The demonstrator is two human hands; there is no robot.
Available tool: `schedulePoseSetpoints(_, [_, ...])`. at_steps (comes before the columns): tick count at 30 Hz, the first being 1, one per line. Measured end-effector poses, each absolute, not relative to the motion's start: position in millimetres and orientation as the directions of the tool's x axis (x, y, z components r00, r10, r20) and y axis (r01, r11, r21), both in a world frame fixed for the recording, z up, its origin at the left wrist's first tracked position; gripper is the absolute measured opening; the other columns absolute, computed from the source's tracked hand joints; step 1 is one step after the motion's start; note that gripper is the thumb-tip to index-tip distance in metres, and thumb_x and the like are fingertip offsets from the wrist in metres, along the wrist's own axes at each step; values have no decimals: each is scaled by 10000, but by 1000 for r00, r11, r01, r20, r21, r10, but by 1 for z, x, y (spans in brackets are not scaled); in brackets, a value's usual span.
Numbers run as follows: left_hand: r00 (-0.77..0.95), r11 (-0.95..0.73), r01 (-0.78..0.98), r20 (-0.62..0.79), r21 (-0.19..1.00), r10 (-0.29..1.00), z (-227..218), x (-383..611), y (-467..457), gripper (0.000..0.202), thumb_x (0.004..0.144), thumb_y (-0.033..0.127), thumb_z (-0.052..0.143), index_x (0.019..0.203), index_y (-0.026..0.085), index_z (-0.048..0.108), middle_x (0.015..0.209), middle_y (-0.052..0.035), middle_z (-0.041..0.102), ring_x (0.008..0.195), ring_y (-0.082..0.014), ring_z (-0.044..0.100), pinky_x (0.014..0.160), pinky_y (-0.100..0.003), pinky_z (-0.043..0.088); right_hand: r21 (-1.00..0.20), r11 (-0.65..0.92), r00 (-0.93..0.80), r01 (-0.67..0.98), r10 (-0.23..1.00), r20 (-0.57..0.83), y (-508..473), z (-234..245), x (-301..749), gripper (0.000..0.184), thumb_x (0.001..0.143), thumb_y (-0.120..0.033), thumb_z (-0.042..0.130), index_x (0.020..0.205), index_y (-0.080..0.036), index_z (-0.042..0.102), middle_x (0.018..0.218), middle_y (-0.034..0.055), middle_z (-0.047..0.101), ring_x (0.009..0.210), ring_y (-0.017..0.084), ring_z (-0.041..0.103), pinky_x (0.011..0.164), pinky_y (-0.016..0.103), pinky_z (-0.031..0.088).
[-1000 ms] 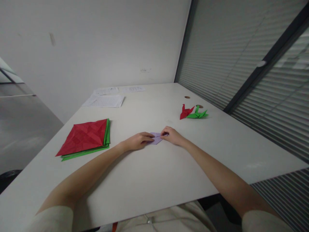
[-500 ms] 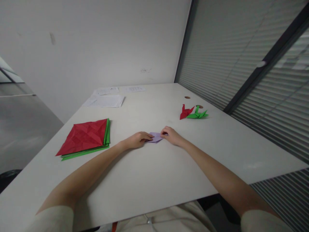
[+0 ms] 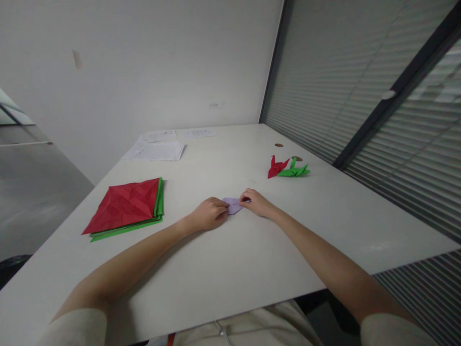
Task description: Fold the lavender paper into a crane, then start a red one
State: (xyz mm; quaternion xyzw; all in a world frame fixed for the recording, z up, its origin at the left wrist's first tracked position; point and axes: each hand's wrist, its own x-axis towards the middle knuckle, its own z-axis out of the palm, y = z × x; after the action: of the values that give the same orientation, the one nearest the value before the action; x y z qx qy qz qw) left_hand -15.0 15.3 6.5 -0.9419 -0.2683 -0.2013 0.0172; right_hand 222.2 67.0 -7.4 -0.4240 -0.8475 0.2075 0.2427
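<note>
A small folded piece of lilac paper (image 3: 233, 205) lies on the white table (image 3: 230, 269) in front of me. My left hand (image 3: 209, 214) is curled, its fingertips pinching the paper's left edge. My right hand (image 3: 256, 203) presses and pinches the paper's right end with closed fingers. Both forearms reach out across the table from the near edge.
A stack of red and green square paper sheets (image 3: 126, 205) lies to the left. A folded red paper figure (image 3: 275, 166) and a green one (image 3: 296, 169) sit at the right. White printed sheets (image 3: 158, 148) lie at the far side. Slatted blinds (image 3: 360, 96) run along the right.
My left hand has curled more tightly and risen at the paper's left edge. The right hand and the paper have hardly moved.
</note>
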Motion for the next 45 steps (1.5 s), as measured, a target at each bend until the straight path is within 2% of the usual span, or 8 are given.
schedulePoseSetpoints(5, [782,-830,557,336,-1,525,7,-8,6,243,911,255,506,1108,172,622,1106,-105,668,948,-208,654,846,-355,520,-561,557,-524,613,817,240,69,-10,223,31,793,-179,665,772,-157,665,827,47,576,785,167,558,752,300,449])
schedulePoseSetpoints(10, [795,-834,548,350,-65,496,6,-17,14,248,957,280,429,1025,189,650,1278,-111,579,890,-165,672,791,-317,537,-529,600,-544,600,791,279,66,-7,224,103,830,-259,643,789,-169,674,839,51,593,798,172,560,756,308,442])
schedulePoseSetpoints(15, [737,-822,570,441,4,513,2,-18,17,269,959,242,403,1051,158,641,1067,-94,675,804,-132,676,685,-231,536,-326,776,-622,540,629,467,48,10,216,220,801,-385,688,940,-215,689,953,64,625,944,213,528,876,376,370])
schedulePoseSetpoints(20, [681,-798,603,505,27,531,0,-16,15,232,929,220,443,976,164,663,913,-63,689,683,-112,649,595,-208,506,-171,862,-707,478,493,508,40,13,205,93,833,-294,666,829,-203,687,872,45,658,880,193,537,820,357,350])
schedulePoseSetpoints(28, [719,-826,560,532,-61,448,1,-15,16,238,948,253,442,912,165,660,835,-58,681,705,-125,626,651,-238,464,-99,889,-755,447,434,492,36,9,200,63,847,-240,644,836,-188,677,850,38,659,864,185,531,788,335,348])
schedulePoseSetpoints(33, [791,-849,505,476,-154,384,6,-16,19,284,959,257,419,842,160,658,764,-55,655,698,-133,600,672,-262,434,-39,891,-779,453,417,469,37,9,198,100,863,-250,622,816,-190,687,834,46,669,853,192,525,775,344,347])
schedulePoseSetpoints(36, [838,-879,450,414,-155,356,9,-19,20,309,968,256,397,840,156,660,770,-65,650,738,-141,599,705,-273,438,-62,903,-803,425,408,435,38,7,198,119,864,-235,609,787,-202,694,809,45,676,843,198,532,786,351,365])
schedulePoseSetpoints(45, [858,-933,355,374,63,351,12,-28,21,293,914,363,481,818,180,689,897,-97,670,845,-171,616,795,-304,477,-323,863,-805,388,488,339,33,21,209,116,807,-174,623,773,-208,729,860,43,655,796,168,571,803,325,448])
